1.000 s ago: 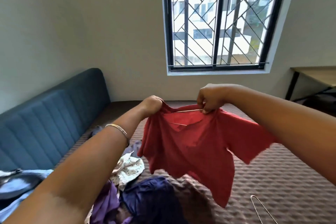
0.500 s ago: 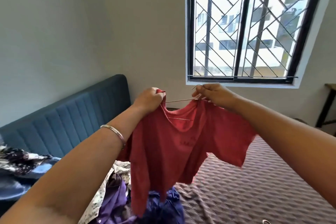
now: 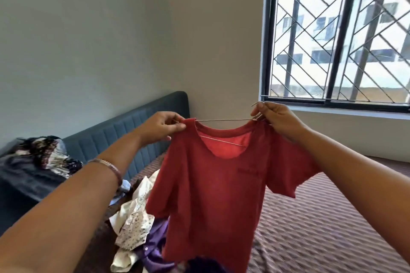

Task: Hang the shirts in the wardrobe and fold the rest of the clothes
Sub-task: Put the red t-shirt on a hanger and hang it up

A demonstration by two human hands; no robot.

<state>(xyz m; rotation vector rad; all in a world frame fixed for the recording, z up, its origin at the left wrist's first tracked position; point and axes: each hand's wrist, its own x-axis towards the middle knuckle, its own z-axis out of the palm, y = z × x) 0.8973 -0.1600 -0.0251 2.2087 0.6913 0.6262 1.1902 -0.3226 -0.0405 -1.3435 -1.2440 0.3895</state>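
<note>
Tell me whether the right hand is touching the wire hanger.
Touching. The head view shows the right hand pinching the wire hanger near its hook, above the red shirt.

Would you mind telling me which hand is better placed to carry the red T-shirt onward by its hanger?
Right hand: it pinches the thin metal wire hanger at its hook; the left hand only holds the red T-shirt's shoulder.

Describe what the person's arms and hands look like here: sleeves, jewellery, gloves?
Both forearms are bare, with no sleeves in view and no gloves. The left hand has a thin metallic bangle at the wrist. The right hand and its wrist show no jewellery. No rings are visible on either hand.
</note>
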